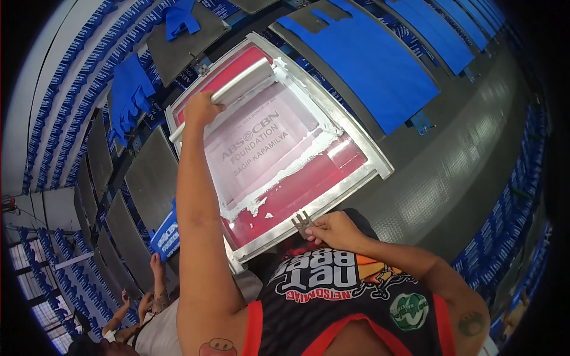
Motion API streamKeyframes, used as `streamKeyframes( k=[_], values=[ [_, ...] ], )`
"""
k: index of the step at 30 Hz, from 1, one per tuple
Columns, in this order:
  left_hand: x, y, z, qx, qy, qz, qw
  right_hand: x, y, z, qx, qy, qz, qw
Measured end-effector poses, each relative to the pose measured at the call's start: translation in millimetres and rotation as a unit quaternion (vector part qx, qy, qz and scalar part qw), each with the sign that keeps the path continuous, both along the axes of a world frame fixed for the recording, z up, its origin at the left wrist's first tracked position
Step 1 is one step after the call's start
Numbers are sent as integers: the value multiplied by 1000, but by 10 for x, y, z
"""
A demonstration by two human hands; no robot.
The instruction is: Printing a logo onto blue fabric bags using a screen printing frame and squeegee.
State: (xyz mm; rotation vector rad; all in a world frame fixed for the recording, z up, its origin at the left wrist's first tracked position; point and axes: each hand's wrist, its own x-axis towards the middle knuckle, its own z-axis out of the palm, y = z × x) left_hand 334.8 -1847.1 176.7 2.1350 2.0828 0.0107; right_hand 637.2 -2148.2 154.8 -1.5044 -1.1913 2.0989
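Observation:
A silkscreen frame [323, 203] with silver metal rails lies tilted before me. Its mesh [285, 204] is red round the border and pale in the middle, where a printed design shows. White ink [323, 141] is smeared thickly along the pale area's edges. My left hand [203, 110], arm stretched out, is wrapped round a long metal squeegee [240, 82] at the frame's far left side. Close to my body, my right hand [338, 230] pinches a small pronged metal bracket [303, 223] at the frame's near rail. Whether the bracket is fixed to the rail I cannot tell.
Blue fabric pieces [362, 62] lie on grey boards to the right and far ahead. Bare grey boards [151, 166] line the left. There, another person's hand [157, 264] holds a printed blue cloth [166, 236]. Rows of blue pieces [62, 83] hang along the left side.

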Motion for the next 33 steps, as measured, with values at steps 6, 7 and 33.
streamKeyframes(
  k=[6, 7, 33],
  values=[
    [226, -519, -292, -4, 14, 16, 1000, 46, -23, -776, 44, -80, 59, 994],
    [271, -732, -372, 22, 4, 5, 1000, 47, -34, -826, 53, -80, 61, 994],
    [705, -1450, -689, 182, -41, -13, 982, 159, 304, -708, 159, -242, 318, 903]
  ],
)
